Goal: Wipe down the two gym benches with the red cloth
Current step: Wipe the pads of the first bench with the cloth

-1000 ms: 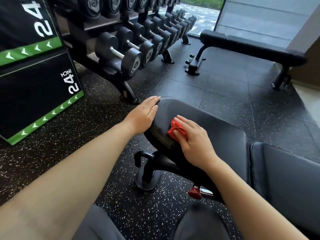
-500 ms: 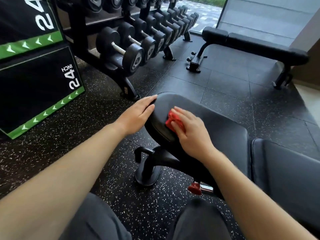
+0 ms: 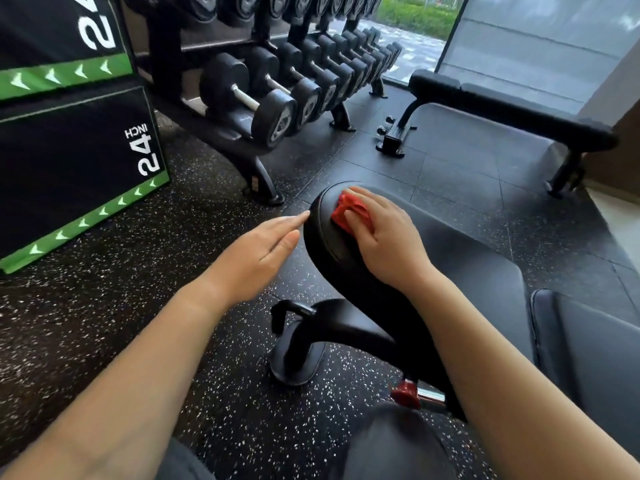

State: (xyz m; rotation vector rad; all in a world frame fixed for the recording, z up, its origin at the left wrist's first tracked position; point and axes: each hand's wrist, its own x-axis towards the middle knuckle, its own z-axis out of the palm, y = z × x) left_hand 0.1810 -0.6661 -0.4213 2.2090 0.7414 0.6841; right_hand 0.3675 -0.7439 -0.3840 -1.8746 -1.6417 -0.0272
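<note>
Your right hand [image 3: 384,242] pressed the bunched red cloth [image 3: 348,211] flat-fingered onto the rounded end of the near bench [image 3: 478,271]. Your left hand [image 3: 258,256] was open and empty, fingertips just beside the pad's edge. The second bench [image 3: 502,107] stood well apart by the window.

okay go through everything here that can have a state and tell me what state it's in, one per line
Red cloth: bunched, pressed on the near bench's end.
Right hand: flat on the cloth.
Left hand: open, fingertips at the pad's edge.
Near bench: being wiped.
Far bench: untouched.
Dumbbells: racked.
</note>
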